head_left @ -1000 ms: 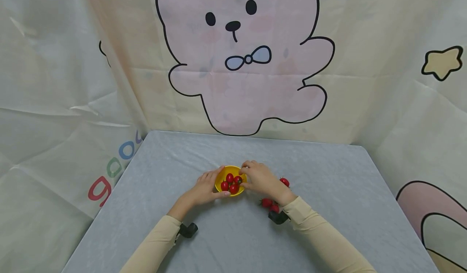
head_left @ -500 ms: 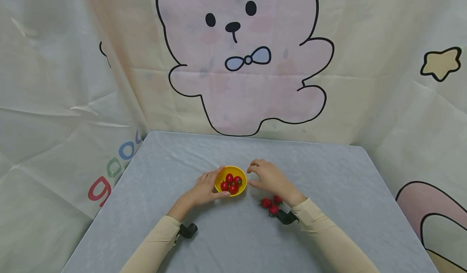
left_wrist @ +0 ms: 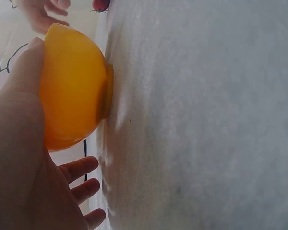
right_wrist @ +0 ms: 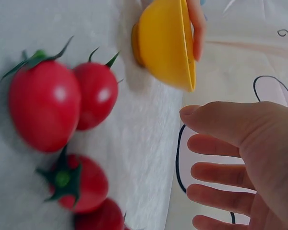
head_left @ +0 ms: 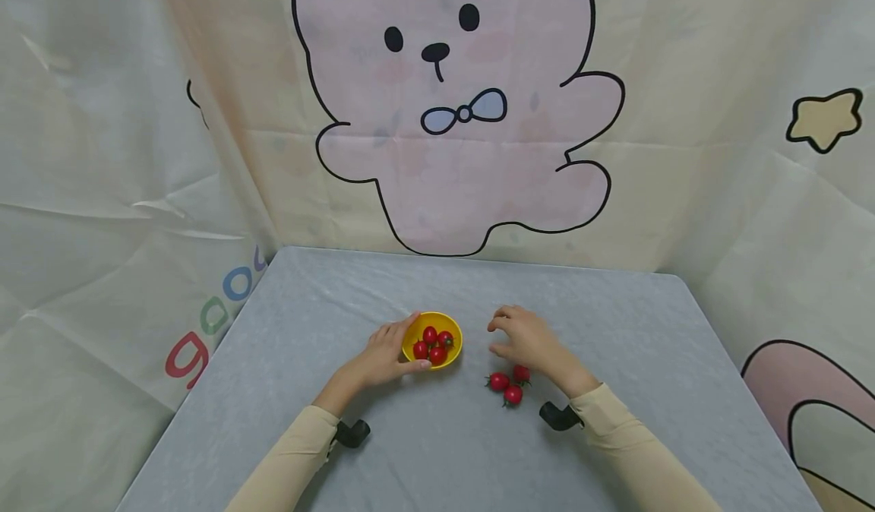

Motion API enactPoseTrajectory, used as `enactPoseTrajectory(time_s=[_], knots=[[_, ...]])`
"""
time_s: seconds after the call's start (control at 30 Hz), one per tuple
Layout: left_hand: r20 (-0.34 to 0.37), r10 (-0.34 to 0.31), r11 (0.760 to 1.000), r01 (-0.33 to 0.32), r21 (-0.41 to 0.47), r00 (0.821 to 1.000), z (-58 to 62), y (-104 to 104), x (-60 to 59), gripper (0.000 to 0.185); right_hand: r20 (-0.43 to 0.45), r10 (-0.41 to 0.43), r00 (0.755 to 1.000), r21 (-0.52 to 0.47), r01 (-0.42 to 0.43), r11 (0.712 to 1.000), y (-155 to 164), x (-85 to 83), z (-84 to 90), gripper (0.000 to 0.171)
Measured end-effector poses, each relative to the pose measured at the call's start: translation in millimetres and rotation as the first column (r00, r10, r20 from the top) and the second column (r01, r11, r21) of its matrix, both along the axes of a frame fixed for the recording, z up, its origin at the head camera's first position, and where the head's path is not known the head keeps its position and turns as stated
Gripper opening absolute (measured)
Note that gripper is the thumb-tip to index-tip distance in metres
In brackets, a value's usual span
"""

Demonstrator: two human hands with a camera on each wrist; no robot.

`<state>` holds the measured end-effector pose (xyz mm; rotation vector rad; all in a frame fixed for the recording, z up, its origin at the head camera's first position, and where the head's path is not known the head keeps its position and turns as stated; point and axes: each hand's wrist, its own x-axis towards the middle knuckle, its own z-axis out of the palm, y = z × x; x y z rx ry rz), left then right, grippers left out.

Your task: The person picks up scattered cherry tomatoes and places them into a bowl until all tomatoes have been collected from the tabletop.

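Yellow bowl (head_left: 434,320) sitting on the grey table (head_left: 437,455) with some tomatoes (head_left: 437,355) in it, left hand (head_left: 384,355) gripping its side, right hand (head_left: 531,339) near the other tomatoes (head_left: 513,396), fingers loose and kinda spread

Behind the left hand (head_left: 380,354), a cream sleeve (head_left: 290,455) and rounded black camera (head_left: 352,433); behind the right hand (head_left: 531,340), matching sleeve (head_left: 636,440), matching camera (head_left: 559,416).

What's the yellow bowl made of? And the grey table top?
The yellow bowl looks like smooth, softly shiny plastic, going by its even colour, but I can't be sure. The grey table top seems covered in dull cloth: it shows faint wrinkles and mottled patches.
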<state>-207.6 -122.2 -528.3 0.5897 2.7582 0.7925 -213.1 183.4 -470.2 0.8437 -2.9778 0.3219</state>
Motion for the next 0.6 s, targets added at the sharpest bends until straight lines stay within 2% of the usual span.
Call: enactPoseTrajectory(time_s=[0.33,0.6], knots=[[-0.003,0.01,1.0,-0.01,0.0,1.0,-0.5,1.3,0.7,0.101,-0.047,-0.008,0.999,-0.028,0.006,1.0,25.2,9.8,-6.6,0.027],[-0.008,0.013,1.0,-0.013,0.007,1.0,-2.6,0.8,1.0,0.1,-0.041,-0.046,0.998,-0.048,0.044,0.998,42.2,15.1,-18.5,0.029]])
